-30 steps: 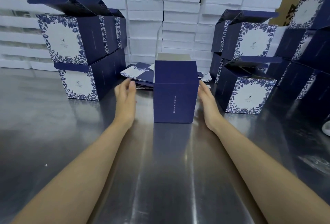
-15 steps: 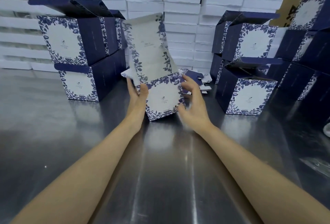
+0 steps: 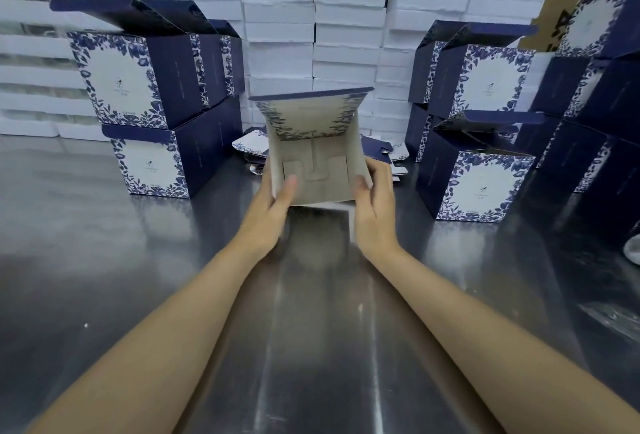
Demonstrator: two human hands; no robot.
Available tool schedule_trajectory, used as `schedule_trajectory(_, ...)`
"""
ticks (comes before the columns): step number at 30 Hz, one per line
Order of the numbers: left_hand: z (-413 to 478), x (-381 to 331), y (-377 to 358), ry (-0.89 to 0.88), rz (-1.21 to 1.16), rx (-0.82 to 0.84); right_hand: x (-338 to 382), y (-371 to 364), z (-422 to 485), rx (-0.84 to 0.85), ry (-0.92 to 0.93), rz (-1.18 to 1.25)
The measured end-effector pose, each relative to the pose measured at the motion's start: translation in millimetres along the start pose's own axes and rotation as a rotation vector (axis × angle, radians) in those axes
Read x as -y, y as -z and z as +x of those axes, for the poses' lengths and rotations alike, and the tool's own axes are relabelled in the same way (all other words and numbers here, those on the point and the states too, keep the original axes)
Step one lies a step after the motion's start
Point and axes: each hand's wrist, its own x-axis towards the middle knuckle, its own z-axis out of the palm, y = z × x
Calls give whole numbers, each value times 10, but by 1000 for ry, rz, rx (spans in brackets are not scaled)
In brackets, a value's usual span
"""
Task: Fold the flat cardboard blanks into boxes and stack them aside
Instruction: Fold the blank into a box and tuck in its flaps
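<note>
I hold a folded navy box (image 3: 315, 146) just above the steel table, its open mouth tipped toward me so the pale inside and locked bottom flaps show. My left hand (image 3: 273, 205) grips its left wall with the thumb inside the rim. My right hand (image 3: 375, 205) grips the right wall the same way. The lid flap stands up at the far side. Behind the box lies a small pile of flat blanks (image 3: 251, 146), partly hidden by it.
Finished blue-and-white boxes are stacked two high at left (image 3: 156, 104) and at right (image 3: 474, 129), with more at the far right (image 3: 595, 87). White foam trays (image 3: 346, 25) form a wall behind. The steel table (image 3: 104, 260) reflects light.
The box stood upright between both hands, then was lifted and turned; now its open mouth faces me and both hands grip its side walls.
</note>
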Motion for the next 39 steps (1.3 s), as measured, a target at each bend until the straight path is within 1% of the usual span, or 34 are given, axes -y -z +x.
schedule_trajectory(2,-2,15,9,12,-51,-98,-6,37,9,19,-62,47)
schedule_trajectory(4,12,-14,-16,32,-83,-211,4,43,7,60,-47,52)
schedule_trajectory(6,19,-65,-11,46,-192,-273,9,22,-2,58,-60,96)
schedule_trajectory(10,35,-154,16,79,-428,-342,83,-8,-12,-42,-245,210)
schedule_trajectory(12,20,-205,-2,94,-459,-371,107,5,31,-101,-349,274)
schedule_trajectory(13,22,-224,-15,94,-453,-400,134,18,63,-116,-365,281)
schedule_trajectory(14,25,-238,-24,88,-437,-436,164,41,102,-112,-340,260)
schedule_trajectory(16,30,-281,-41,72,-428,-511,272,106,200,-79,-219,173)
schedule_trajectory(18,35,-341,-32,59,-410,-610,372,154,343,-43,-163,84)
schedule_trajectory(19,20,-388,-14,14,-362,-656,419,165,419,-16,-164,26)
schedule_trajectory(21,21,-423,27,-155,-285,-729,501,190,540,34,-183,-55)
schedule_trajectory(22,14,-456,51,-234,-269,-742,535,205,584,33,-200,-62)
schedule_trajectory(24,24,-504,124,-383,-182,-719,559,243,644,15,-242,-59)
schedule_trajectory(25,42,-523,166,-432,-70,-694,551,272,666,27,-267,-75)
schedule_trajectory(27,120,-565,270,-444,212,-603,524,325,686,78,-331,-112)
schedule_trajectory(28,186,-582,332,-399,349,-545,506,337,695,93,-363,-118)
schedule_trajectory(29,247,-606,388,-311,474,-496,471,338,707,92,-395,-122)
schedule_trajectory(31,378,-614,494,-73,696,-422,432,352,718,100,-436,-125)
schedule_trajectory(32,437,-640,530,42,770,-374,423,354,719,117,-437,-129)
schedule_trajectory(34,539,-709,559,233,802,-252,399,361,725,154,-407,-197)
schedule_trajectory(35,576,-738,548,297,778,-175,373,362,738,150,-384,-290)
schedule_trajectory(37,614,-772,503,343,697,-40,339,358,764,136,-350,-613)
schedule_trajectory(38,620,-788,489,342,663,7,334,347,770,151,-316,-788)
schedule_trajectory(39,618,-806,484,344,638,54,334,329,776,195,-286,-902)
